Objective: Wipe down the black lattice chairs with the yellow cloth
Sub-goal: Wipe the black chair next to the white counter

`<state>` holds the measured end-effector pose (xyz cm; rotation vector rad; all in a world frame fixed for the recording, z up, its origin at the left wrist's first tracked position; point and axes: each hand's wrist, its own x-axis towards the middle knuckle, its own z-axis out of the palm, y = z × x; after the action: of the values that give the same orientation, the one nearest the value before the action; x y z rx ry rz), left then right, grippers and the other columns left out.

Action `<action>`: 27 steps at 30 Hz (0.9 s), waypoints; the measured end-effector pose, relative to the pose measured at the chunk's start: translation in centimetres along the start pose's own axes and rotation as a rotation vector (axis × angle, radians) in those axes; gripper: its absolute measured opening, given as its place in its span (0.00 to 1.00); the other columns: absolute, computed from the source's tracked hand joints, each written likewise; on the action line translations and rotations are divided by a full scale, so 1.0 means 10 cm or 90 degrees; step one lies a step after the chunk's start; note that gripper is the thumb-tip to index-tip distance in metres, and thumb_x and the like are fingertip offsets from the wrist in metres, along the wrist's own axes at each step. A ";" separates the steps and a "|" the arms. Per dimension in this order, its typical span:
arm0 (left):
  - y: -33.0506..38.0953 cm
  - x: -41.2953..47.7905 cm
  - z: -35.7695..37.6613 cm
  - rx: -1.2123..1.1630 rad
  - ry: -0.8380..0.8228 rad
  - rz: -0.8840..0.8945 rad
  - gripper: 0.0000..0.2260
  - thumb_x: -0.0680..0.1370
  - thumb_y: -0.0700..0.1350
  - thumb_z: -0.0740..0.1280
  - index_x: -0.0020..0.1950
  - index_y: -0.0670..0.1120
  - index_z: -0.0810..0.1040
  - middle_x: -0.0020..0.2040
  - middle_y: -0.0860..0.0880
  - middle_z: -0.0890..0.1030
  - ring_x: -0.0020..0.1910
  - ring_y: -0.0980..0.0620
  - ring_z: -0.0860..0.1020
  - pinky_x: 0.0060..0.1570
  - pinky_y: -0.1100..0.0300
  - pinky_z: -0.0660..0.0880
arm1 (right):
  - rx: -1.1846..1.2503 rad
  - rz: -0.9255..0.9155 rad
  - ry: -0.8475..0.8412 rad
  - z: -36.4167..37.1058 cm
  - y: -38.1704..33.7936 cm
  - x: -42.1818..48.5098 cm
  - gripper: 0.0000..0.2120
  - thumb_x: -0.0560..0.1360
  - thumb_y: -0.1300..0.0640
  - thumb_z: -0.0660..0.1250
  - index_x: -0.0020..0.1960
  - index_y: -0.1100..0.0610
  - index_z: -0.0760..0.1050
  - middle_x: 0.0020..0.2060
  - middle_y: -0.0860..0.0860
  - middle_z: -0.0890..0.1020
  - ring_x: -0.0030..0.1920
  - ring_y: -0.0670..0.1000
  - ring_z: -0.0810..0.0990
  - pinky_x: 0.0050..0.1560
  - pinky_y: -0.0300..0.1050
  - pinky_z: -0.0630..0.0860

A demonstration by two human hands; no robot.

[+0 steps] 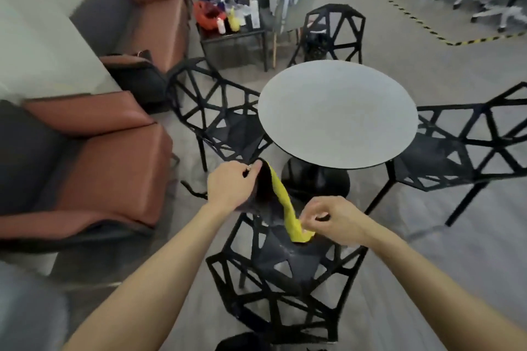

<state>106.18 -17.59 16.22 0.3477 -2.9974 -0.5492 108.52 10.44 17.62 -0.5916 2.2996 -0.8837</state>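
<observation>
Head view, yellow cloth [286, 206], stretched strip

L forearm [159, 265] & R forearm [427, 273] reach fwd. L hand [228, 186] higher, fingers curled, grips yellow fabric cloth [281, 194] top end; R hand [333, 218] lower, pinches bottom end.

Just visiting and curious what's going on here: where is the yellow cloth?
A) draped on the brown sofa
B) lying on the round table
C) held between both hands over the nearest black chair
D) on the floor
C: the yellow cloth is stretched between the left hand and the right hand, above the nearest black chair.
</observation>
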 end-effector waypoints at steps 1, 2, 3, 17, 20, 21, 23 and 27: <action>-0.04 0.00 0.02 -0.083 0.004 -0.033 0.33 0.85 0.68 0.57 0.33 0.44 0.72 0.30 0.52 0.74 0.35 0.49 0.75 0.38 0.51 0.68 | 0.034 0.002 -0.093 0.05 -0.16 0.00 0.10 0.78 0.45 0.68 0.44 0.47 0.86 0.47 0.43 0.88 0.49 0.42 0.86 0.57 0.46 0.82; -0.08 0.00 0.03 -0.182 -0.007 -0.043 0.32 0.86 0.67 0.60 0.32 0.44 0.68 0.28 0.52 0.71 0.32 0.50 0.72 0.37 0.50 0.66 | 0.056 0.002 -0.149 0.10 -0.25 0.01 0.09 0.80 0.49 0.68 0.47 0.50 0.86 0.44 0.45 0.89 0.47 0.44 0.87 0.57 0.46 0.83; -0.13 0.01 0.04 -0.264 -0.040 -0.032 0.31 0.85 0.66 0.62 0.32 0.45 0.66 0.27 0.52 0.70 0.31 0.50 0.70 0.37 0.49 0.66 | 0.058 -0.001 -0.121 0.12 -0.28 0.09 0.09 0.81 0.52 0.68 0.49 0.52 0.86 0.41 0.45 0.89 0.45 0.43 0.87 0.56 0.46 0.83; -0.16 -0.45 -0.38 -0.380 -0.070 -0.041 0.10 0.77 0.46 0.81 0.46 0.50 0.80 0.38 0.58 0.80 0.38 0.59 0.76 0.41 0.60 0.69 | -0.102 -0.209 -0.024 -0.13 -0.34 1.21 0.16 0.74 0.37 0.76 0.45 0.49 0.79 0.38 0.48 0.82 0.41 0.48 0.80 0.44 0.47 0.76; -0.13 -0.81 0.00 -0.274 0.143 -0.204 0.08 0.78 0.48 0.78 0.47 0.54 0.80 0.40 0.57 0.83 0.39 0.62 0.79 0.43 0.57 0.73 | -0.119 -0.300 -0.075 -0.20 -0.23 1.22 0.20 0.74 0.34 0.75 0.40 0.47 0.71 0.34 0.45 0.76 0.36 0.46 0.74 0.38 0.45 0.71; -0.06 -0.94 0.15 -0.259 0.179 -0.228 0.08 0.78 0.45 0.76 0.48 0.55 0.79 0.41 0.57 0.83 0.41 0.64 0.79 0.44 0.60 0.74 | -0.170 -0.323 -0.136 -0.21 -0.19 1.19 0.19 0.73 0.35 0.75 0.42 0.47 0.72 0.35 0.45 0.78 0.38 0.47 0.76 0.41 0.48 0.75; 0.09 -1.13 0.36 -0.275 0.234 -0.292 0.10 0.79 0.41 0.75 0.54 0.54 0.79 0.46 0.59 0.84 0.45 0.67 0.79 0.45 0.69 0.71 | -0.278 -0.342 -0.229 -0.17 -0.06 1.16 0.17 0.72 0.41 0.77 0.43 0.50 0.74 0.37 0.47 0.80 0.39 0.50 0.78 0.44 0.53 0.78; 0.30 -1.42 0.78 -0.384 0.297 -0.517 0.15 0.79 0.61 0.74 0.56 0.53 0.77 0.53 0.55 0.82 0.54 0.56 0.81 0.58 0.56 0.78 | -0.229 -0.350 -0.222 -0.17 0.06 1.08 0.17 0.73 0.42 0.78 0.38 0.47 0.72 0.34 0.46 0.79 0.38 0.48 0.76 0.41 0.48 0.72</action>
<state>118.51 -8.88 9.53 1.3937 -2.0168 -1.1688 99.49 5.34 14.21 -1.4601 2.0048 -0.5315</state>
